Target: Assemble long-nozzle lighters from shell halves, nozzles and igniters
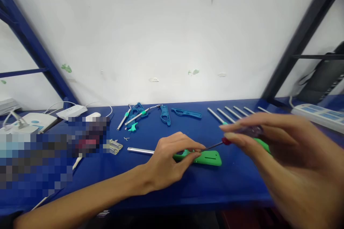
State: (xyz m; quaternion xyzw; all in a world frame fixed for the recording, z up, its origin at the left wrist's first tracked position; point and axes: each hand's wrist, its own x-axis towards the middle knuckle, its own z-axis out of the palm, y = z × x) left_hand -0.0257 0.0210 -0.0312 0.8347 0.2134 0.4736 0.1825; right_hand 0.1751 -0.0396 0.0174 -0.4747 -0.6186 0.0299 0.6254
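Observation:
A green long-nosed lighter (pixel 212 158) lies on the blue table, its silver tube (pixel 141 150) pointing left. My left hand (pixel 169 159) rests over the lighter's middle, thumb and index finger closed together at its upper edge. Whether they also pinch a small part is too small to tell. My right hand (pixel 292 157) grips a screwdriver (pixel 228 141) with a red collar and a dark, see-through handle. The screwdriver's thin shaft slants down left, its tip meeting my left fingertips. Behind my right hand, another green piece (pixel 263 146) shows in part.
Blue lighter shell halves (pixel 165 115) and silver tubes with teal parts (pixel 137 117) lie at the back. Several more tubes (pixel 225 115) lie back right. Clear fuel tanks (pixel 115 146) and tiny screws (pixel 126 138) sit left. A power strip (pixel 319 114) stands far right; a blurred-out area covers the left.

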